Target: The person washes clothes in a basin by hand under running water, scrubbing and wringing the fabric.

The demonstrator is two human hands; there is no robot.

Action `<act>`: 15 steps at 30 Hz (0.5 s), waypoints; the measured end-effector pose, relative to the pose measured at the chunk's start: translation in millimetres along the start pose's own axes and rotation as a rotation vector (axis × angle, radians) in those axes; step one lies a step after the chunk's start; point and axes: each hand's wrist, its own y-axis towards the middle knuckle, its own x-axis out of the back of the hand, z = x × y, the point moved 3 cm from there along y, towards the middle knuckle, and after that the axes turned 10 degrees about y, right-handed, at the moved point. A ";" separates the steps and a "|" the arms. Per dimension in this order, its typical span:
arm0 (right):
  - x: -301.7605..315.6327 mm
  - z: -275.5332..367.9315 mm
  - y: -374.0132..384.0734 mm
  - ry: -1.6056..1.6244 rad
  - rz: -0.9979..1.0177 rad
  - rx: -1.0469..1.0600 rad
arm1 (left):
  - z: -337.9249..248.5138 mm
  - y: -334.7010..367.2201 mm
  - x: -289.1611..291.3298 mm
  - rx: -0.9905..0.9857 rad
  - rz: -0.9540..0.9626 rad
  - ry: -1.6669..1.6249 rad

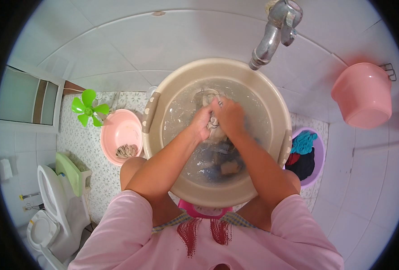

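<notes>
A big beige tub (217, 198) of cloudy water stands between my knees. Both my hands are close together over its middle, gripping a wet pale beige cloth (214, 122). My left hand (202, 122) is closed round a twisted part of it. Against it, my right hand (230, 114) is closed on the same cloth, its outer edge smeared by motion. Part of the cloth lies in the water beyond and below my hands. Nearer me, dark blue clothes (219, 166) with a brown patch lie partly under the water.
A metal tap (267, 42) juts over the tub's far right rim. Left are a pink basin (110, 139) with a beige cloth, a green fan blade (89, 109) and a toilet (57, 198). Right are a purple basin (318, 162) of clothes and a hanging pink bucket (363, 96).
</notes>
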 end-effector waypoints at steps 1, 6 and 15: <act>4.8 -6.8 2.6 0.006 0.047 -0.072 | -4.0 -4.3 1.1 -0.059 -0.104 0.057; 9.0 -57.3 14.1 0.393 -0.185 -0.402 | -30.6 -3.4 11.0 -0.233 -0.098 -0.088; -4.7 -64.1 0.7 0.220 0.086 -0.479 | -17.1 8.2 47.9 -0.344 -0.542 0.549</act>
